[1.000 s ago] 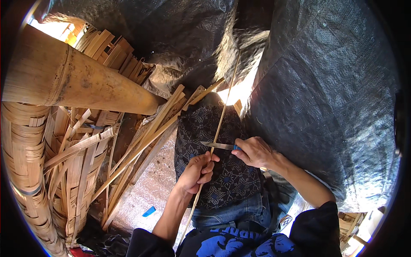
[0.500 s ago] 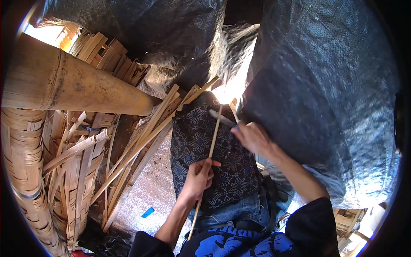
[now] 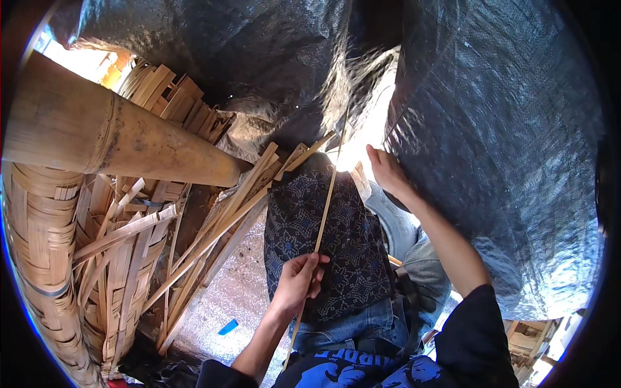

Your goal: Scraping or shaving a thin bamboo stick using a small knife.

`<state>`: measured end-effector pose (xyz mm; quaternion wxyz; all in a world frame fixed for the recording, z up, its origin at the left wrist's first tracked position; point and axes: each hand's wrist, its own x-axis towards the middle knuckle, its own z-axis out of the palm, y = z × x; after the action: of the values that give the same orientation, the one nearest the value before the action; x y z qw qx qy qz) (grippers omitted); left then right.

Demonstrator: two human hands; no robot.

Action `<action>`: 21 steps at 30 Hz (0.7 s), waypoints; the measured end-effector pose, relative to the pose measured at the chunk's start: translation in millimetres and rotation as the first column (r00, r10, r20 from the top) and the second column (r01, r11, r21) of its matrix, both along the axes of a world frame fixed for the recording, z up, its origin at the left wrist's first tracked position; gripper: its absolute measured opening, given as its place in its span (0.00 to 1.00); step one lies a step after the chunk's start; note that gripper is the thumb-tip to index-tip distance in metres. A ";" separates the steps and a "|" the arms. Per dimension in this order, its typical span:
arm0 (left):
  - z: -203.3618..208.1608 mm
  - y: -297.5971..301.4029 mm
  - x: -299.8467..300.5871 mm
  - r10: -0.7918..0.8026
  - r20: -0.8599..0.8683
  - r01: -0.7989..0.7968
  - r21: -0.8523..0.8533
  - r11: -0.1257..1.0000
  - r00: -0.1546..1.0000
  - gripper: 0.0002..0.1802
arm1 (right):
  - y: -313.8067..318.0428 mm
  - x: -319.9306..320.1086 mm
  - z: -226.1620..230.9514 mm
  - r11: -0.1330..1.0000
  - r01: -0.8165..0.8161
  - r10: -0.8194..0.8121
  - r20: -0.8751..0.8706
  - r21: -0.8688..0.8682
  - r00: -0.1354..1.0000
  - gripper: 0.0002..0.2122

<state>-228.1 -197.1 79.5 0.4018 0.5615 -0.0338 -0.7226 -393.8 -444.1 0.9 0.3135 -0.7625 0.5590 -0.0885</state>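
Note:
A long, thin bamboo strip (image 3: 326,213) runs from near my waist, over my lap, up toward the bright gap ahead. My left hand (image 3: 298,282) is closed around it, thumb and fingers pinching it above a dark patterned cloth (image 3: 346,242) spread on my lap. My right hand (image 3: 390,174) is raised to the right of the strip's far part, apart from it, with its fingers curled. The knife seen in that hand a moment earlier is lost in the glare or hidden behind the fingers.
A thick bamboo pole (image 3: 139,139) slants in from the left. Below it stand woven bamboo baskets (image 3: 45,239) and loose split bamboo slats (image 3: 213,216). Black plastic sheeting (image 3: 498,155) hangs ahead and right. A small blue scrap (image 3: 228,326) lies on the floor.
My right hand has moved up and slightly right, away from the strip; the blade that crossed it no longer shows. More of the strip's far end appears. My left hand keeps its hold.

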 end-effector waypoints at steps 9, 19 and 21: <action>-12.4 -23.7 -8.5 -0.008 0.270 0.026 -0.063 0.998 0.963 0.15 | 98.3 -41.3 36.7 0.883 -0.442 0.410 0.200 0.156 0.890 0.15; -21.7 -8.1 -19.5 0.032 0.442 0.031 -0.135 0.990 0.897 0.13 | 106.7 -37.0 31.1 0.803 -0.545 0.578 0.095 -0.242 0.810 0.14; -13.2 -10.2 -15.7 0.033 0.327 -0.011 -0.070 0.997 0.944 0.14 | 102.6 -30.3 38.4 0.819 -0.548 0.567 0.092 -0.167 0.819 0.13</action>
<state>-243.8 -207.3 66.3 0.4173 0.6604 -0.1180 -0.6130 -424.2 -341.5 39.3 0.3117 -0.9040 0.2810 -0.0821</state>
